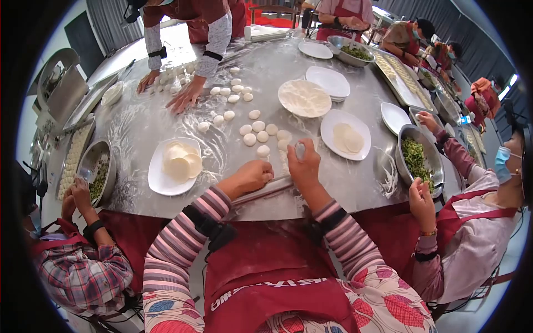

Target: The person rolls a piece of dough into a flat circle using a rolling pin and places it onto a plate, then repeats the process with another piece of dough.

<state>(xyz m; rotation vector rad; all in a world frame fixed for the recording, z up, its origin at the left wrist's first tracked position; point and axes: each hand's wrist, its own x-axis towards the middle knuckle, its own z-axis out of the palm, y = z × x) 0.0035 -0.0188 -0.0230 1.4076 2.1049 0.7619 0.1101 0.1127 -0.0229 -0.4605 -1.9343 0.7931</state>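
My left hand [252,176] is closed near the table's front edge, just right of a square white plate [157,180] stacked with round dough wrappers [180,161]. What its fingers hold is hidden. My right hand [305,162] is wrapped round a pale, rounded object [300,150] that I cannot make out. A long thin bar [266,190] lies along the table between my wrists. Small dough pieces [263,151] sit on the floured metal table [233,212] just beyond my hands, some partly hidden behind the right one.
A plate with wrappers [347,139] and a flour bowl [304,99] stand at the right. Bowls of green filling [413,158] [100,180] flank me, beside co-workers. Across the table, a co-worker's hands [187,95] touch dough pieces.
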